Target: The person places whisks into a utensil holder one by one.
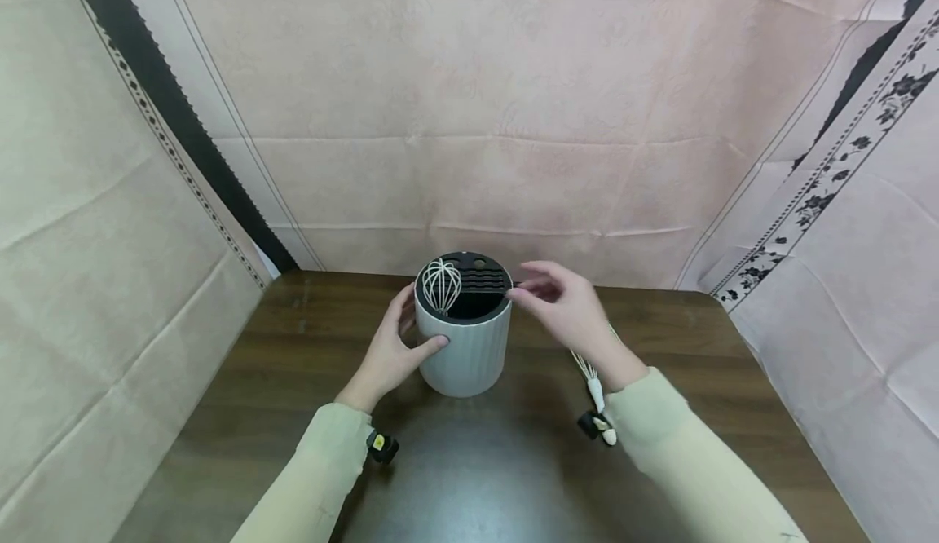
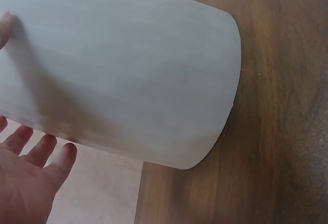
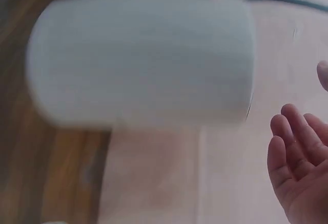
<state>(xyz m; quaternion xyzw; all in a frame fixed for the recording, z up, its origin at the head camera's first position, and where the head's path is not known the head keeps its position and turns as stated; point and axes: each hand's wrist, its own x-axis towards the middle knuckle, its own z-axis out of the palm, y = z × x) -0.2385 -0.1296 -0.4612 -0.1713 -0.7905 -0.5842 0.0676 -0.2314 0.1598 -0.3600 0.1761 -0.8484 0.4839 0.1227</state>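
A pale grey ribbed utensil holder (image 1: 464, 359) stands upright on the table, with a black slotted insert (image 1: 480, 280) in its top. A whisk (image 1: 442, 284) stands in the holder, its wire head up and its handle hidden. My left hand (image 1: 396, 349) holds the holder's left side, thumb in front; the left wrist view shows the fingertips (image 2: 64, 157) along the holder's wall. By the right rim is my right hand (image 1: 561, 302), fingers bent loosely and apart; the right wrist view shows nothing in it. Under the right wrist lies a second whisk (image 1: 592, 384), partly covered.
The brown wooden table (image 1: 469, 478) reaches back to a pink cloth backdrop (image 1: 469, 119). More cloth hangs at the left (image 1: 110, 241) and the right (image 1: 866, 282). A small black camera (image 1: 381, 447) sits on the left wrist.
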